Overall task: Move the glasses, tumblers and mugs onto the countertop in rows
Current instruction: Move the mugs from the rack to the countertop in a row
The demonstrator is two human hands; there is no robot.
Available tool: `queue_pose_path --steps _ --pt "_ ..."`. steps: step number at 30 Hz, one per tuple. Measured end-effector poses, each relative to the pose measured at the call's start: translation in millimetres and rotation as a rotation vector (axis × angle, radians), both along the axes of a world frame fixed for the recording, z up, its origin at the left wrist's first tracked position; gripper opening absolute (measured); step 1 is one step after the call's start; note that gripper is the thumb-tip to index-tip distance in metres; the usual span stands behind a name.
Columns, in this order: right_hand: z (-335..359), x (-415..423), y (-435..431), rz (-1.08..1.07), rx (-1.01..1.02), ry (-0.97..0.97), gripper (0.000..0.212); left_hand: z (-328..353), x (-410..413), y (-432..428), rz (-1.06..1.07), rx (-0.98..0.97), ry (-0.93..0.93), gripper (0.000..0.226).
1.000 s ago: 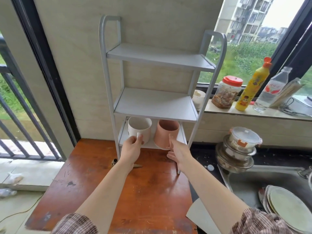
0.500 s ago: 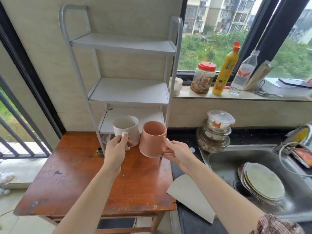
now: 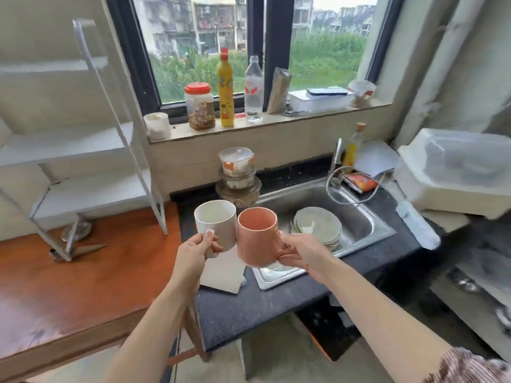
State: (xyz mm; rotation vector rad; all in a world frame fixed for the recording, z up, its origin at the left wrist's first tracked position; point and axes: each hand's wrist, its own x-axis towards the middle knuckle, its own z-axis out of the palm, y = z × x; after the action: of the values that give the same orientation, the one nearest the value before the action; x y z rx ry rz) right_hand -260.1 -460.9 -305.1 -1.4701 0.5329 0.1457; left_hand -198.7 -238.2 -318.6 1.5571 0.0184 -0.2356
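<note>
Both hands closed on mug handles: left hand grips white mug, right hand grips pink mug. Mugs upright, sides touching, in air over dark countertop beside sink. Advice: separate mugs slightly, lower level, set side by side away from edge.
</note>
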Motion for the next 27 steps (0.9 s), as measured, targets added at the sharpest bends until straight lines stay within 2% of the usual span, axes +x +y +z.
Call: queue_pose_path --steps 3,7,13,17,23,27 --pt "-3 -60 -64 -0.112 -0.021 0.002 0.032 -13 -31 -72 -0.156 -0.05 0.048 0.028" --pt "-5 -140 -145 -0.292 -0.043 0.026 0.027 -26 -69 -167 -0.394 -0.087 0.11 0.027" --pt "-8 -249 -248 -0.643 -0.069 0.051 0.034 -27 -128 -309 -0.776 -0.045 0.161 0.035" --pt "-9 -313 -303 -0.858 -0.079 0.071 0.034 -27 -165 -397 -1.012 0.048 0.134 0.03" --pt "-12 -393 -378 -1.165 -0.026 0.086 0.033 -32 -224 -528 -1.241 0.082 0.127 0.026" --pt "-20 -427 -432 -1.377 0.024 0.078 0.029 -43 -258 -613 -1.372 0.149 0.103 0.032"
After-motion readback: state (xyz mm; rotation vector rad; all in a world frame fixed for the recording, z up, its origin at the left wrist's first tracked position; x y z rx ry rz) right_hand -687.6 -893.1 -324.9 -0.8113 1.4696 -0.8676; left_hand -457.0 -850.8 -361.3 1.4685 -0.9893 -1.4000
